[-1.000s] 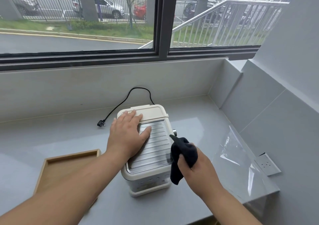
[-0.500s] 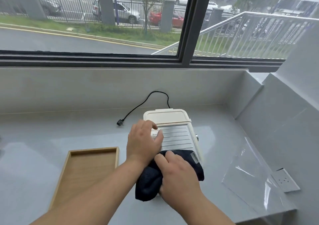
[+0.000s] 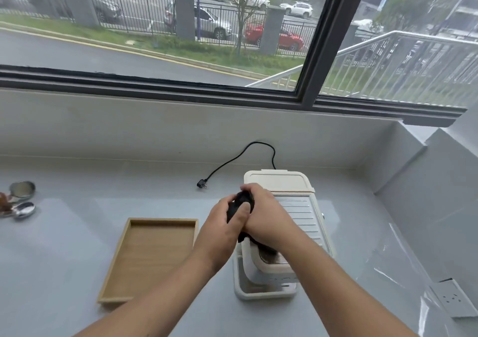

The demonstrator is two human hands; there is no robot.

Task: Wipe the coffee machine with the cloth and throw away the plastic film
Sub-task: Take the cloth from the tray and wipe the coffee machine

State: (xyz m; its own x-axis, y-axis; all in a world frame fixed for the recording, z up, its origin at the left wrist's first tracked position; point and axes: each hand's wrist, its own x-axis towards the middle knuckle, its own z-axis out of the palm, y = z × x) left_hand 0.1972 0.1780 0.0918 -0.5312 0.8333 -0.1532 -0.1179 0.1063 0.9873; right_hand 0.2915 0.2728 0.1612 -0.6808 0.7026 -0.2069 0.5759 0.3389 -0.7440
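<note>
My left hand (image 3: 223, 226) and right hand (image 3: 270, 220) curl their fingers (image 3: 254, 190) round the cloth (image 3: 241, 203), bunched over the machine's (image 3: 297, 207) left edge. The film (image 3: 398, 254) lies to the right on the desk (image 3: 77, 233). If I wipe hard with no hand bracing the machine, I judge it could slide onto the film.
</note>
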